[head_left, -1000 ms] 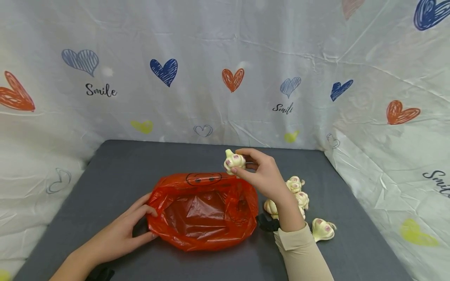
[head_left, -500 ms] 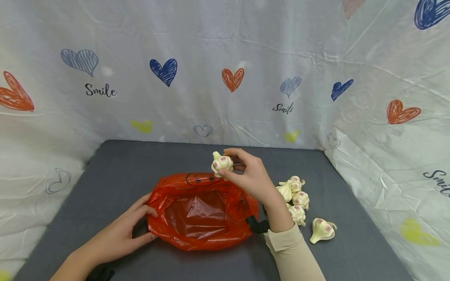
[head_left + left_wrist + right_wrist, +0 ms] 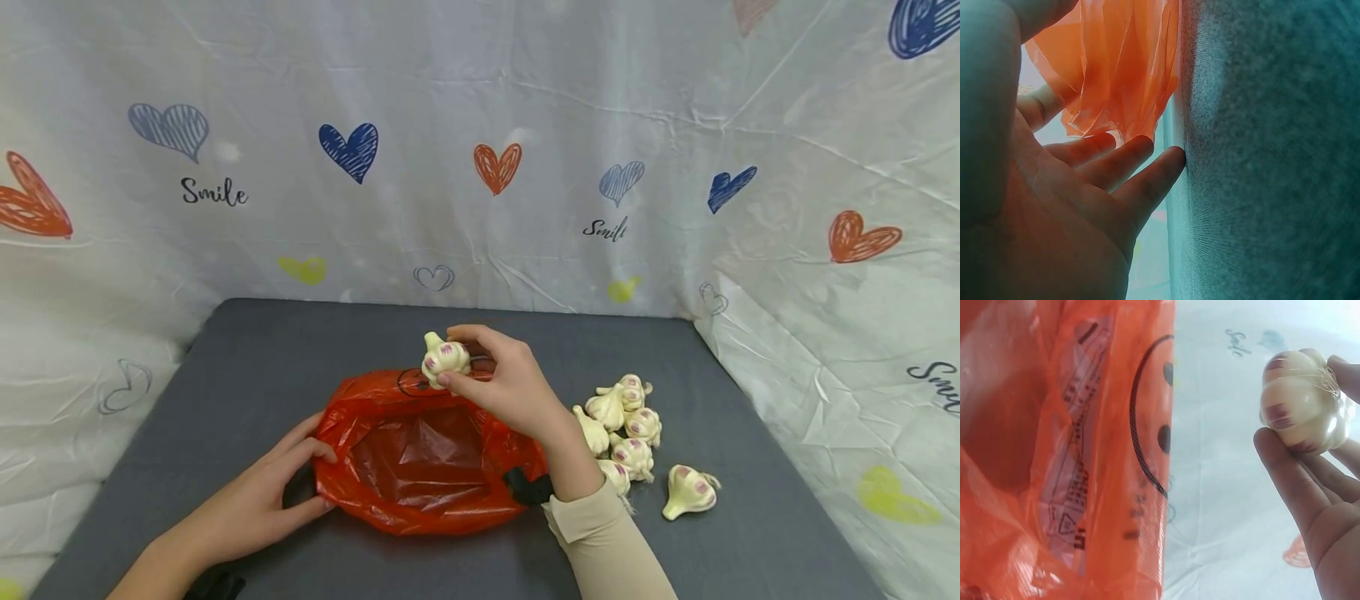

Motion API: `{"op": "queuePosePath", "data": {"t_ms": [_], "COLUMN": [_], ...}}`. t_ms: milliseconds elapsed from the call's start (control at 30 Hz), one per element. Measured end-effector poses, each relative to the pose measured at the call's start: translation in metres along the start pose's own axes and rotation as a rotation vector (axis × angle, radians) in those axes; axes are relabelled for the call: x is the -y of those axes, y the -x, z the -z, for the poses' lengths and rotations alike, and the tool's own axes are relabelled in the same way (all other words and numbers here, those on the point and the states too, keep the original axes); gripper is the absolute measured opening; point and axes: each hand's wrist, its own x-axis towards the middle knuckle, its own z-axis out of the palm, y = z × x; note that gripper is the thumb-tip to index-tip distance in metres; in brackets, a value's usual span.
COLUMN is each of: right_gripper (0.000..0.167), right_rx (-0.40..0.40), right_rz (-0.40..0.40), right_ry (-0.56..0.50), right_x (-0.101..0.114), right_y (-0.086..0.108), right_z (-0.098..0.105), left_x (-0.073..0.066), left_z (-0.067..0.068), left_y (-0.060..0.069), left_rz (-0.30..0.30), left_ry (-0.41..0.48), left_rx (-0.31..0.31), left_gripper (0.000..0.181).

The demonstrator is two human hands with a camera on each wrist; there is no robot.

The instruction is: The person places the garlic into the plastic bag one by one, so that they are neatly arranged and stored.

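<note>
A red plastic bag (image 3: 420, 458) with a wide mouth lies on the grey table. At its left rim, the left hand (image 3: 255, 500) holds the edge, thumb below and fingers above; the left wrist view shows this hand (image 3: 1085, 194) by the bag's folds (image 3: 1122, 69). The right hand (image 3: 513, 387) pinches a garlic bulb (image 3: 446, 358) over the bag's far rim. In the right wrist view the bulb (image 3: 1300, 403) sits between the thumb and fingers of the hand (image 3: 1335, 519), beside the bag's printed face (image 3: 1154, 425).
Several garlic bulbs (image 3: 632, 457) lie in a cluster right of the bag, partly behind the right forearm. A single bulb (image 3: 690, 492) lies farther right on the table (image 3: 757, 550). A white curtain (image 3: 420, 75) with hearts hangs behind.
The right hand has carried its bulb leftward along the bag's far rim. More of the garlic cluster shows beside the forearm. The left hand has stayed at the bag's left rim.
</note>
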Motion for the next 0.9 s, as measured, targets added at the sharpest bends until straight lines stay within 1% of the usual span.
{"op": "queuePosePath", "data": {"t_ms": [200, 433, 767, 900], "right_gripper": [0.050, 0.050, 0.053, 0.053], "right_rx": [0.000, 0.008, 0.064, 0.105], "right_rz": [0.013, 0.005, 0.048, 0.055], "right_ry": [0.020, 0.019, 0.041, 0.057], "right_x": [0.001, 0.000, -0.002, -0.003], "right_y": [-0.001, 0.001, 0.000, -0.001], "right_z": [-0.007, -0.014, -0.027, -0.033], "left_x": [-0.001, -0.001, 0.000, 0.001], "left_z": [0.001, 0.000, -0.001, -0.001], "left_y": [-0.001, -0.001, 0.000, -0.001], "left_rz": [0.006, 0.001, -0.003, 0.004], "left_ry": [0.008, -0.003, -0.006, -0.002], "left_rx": [0.009, 0.011, 0.003, 0.006], "left_gripper": [0.033, 0.034, 0.035, 0.036]}}
